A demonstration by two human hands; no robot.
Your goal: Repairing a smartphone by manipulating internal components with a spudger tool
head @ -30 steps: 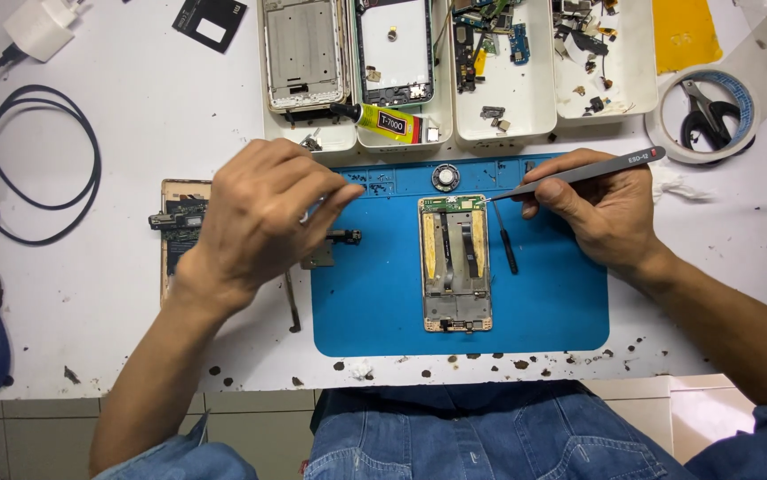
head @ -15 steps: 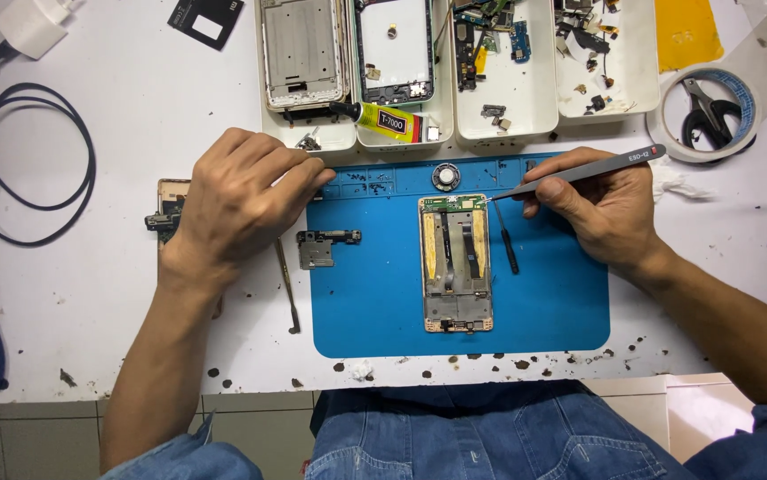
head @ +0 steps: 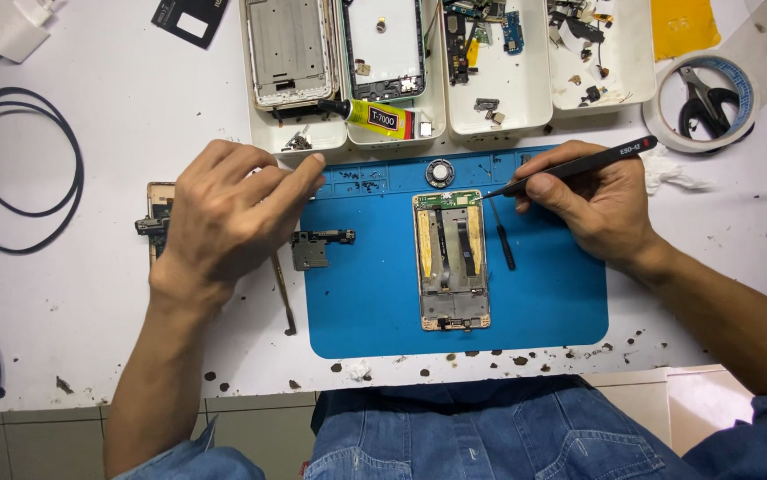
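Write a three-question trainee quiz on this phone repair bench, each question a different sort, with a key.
1. True or false: the right hand holds the slim black tweezers with their tip near the top of the opened gold-framed phone body.
2. Multiple choice: the phone body lies on (A) the white compartment tray, (B) the blue rectangular work mat, (C) the bare white table.
3. Fill in: the small grey circuit board part lies just to the ___ of the left hand as the picture shows it.

Key: 1 true; 2 B; 3 right.
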